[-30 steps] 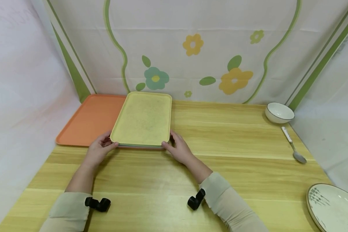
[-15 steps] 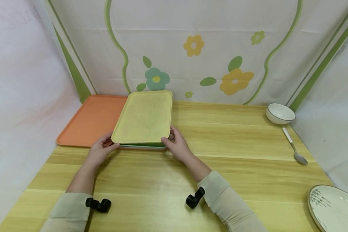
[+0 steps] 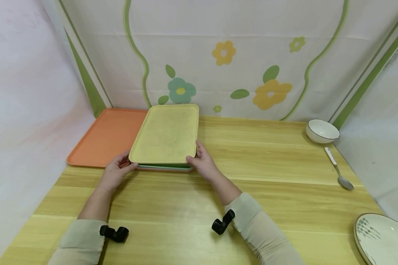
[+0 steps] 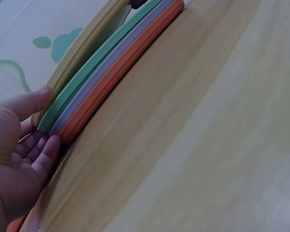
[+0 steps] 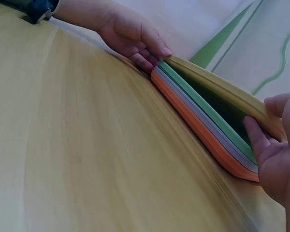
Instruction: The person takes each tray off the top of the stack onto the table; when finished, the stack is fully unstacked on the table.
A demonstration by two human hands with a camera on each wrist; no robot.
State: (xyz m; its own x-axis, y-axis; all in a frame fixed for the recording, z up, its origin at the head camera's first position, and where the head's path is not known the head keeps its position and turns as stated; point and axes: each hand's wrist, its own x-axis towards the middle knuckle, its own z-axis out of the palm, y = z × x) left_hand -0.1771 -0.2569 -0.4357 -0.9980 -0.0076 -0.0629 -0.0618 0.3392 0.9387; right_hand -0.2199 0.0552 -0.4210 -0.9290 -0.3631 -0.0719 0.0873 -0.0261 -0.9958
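In the head view a yellow tray (image 3: 166, 134) tops a stack of trays. The left wrist view shows a green tray (image 4: 63, 104), a lilac tray (image 4: 87, 90) and an orange tray (image 4: 102, 94) beneath it. My right hand (image 3: 205, 165) pinches the yellow tray near its front right corner, thumb above and fingers below. That corner is raised, leaving a wedge-shaped gap over the green tray. At the front left corner my left hand (image 3: 114, 175) holds the yellow tray's edge with the thumb on top, its other fingers curled against the corners of the stack.
A larger orange tray (image 3: 103, 140) lies left of the stack, partly overlapped by it. At the right of the wooden table (image 3: 252, 173) are a white bowl (image 3: 322, 131), a spoon (image 3: 338, 169) and a patterned plate (image 3: 383, 239). A flowered cloth (image 3: 238, 55) hangs behind.
The yellow tray's front right corner has risen off the green tray, opening a gap. My right hand has moved up slightly with it, while the left hand stays at its corner.
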